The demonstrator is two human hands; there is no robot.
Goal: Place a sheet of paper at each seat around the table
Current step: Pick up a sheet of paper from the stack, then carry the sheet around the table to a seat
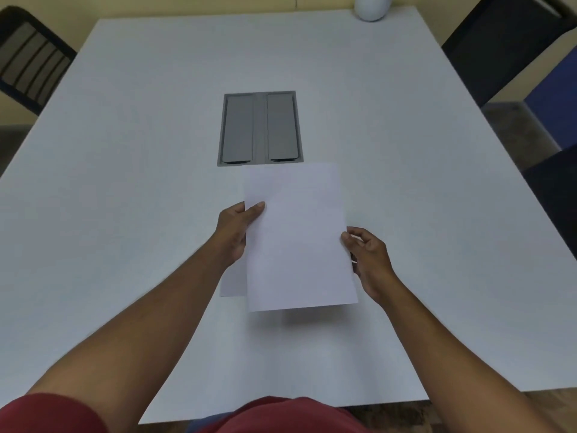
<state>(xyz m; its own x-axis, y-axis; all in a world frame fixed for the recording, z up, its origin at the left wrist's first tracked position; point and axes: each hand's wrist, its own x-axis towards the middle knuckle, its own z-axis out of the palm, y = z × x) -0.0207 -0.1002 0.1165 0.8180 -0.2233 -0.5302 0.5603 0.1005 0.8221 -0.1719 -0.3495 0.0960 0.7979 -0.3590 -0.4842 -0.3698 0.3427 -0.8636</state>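
Head view only: person stands at the 6 o'clock edge of a pale grey table [125, 214], both bare arms reaching forward over it. Left hand [235, 234] grips the left edge of a white sheet of paper [296, 239], thumb on top near the upper left corner, remaining fingers hidden under the sheet. Right hand [367, 260] sits at the sheet's right edge at roughly 3 o'clock of it, fingers curled, thumb and fingertips pinching the edge. Sheet is held portrait, lifted off the tabletop, with a shadow below its near edge. A second pale layer [232, 281] shows under the left wrist at 7 o'clock of the held sheet; cannot tell whether it is another sheet lying on the table or shadow. Sheet's far edge is just beside a grey recessed cable hatch [260, 129] with two flaps at table centre. White rounded object [371, 7] sits at the far edge, about 1 o'clock. Black slatted chair [28, 60] at 10 o'clock, dark chair [505, 45] at 2 o'clock, another dark chair [559, 195] at 3 o'clock. Red shirt [281, 414] at the bottom of the frame.
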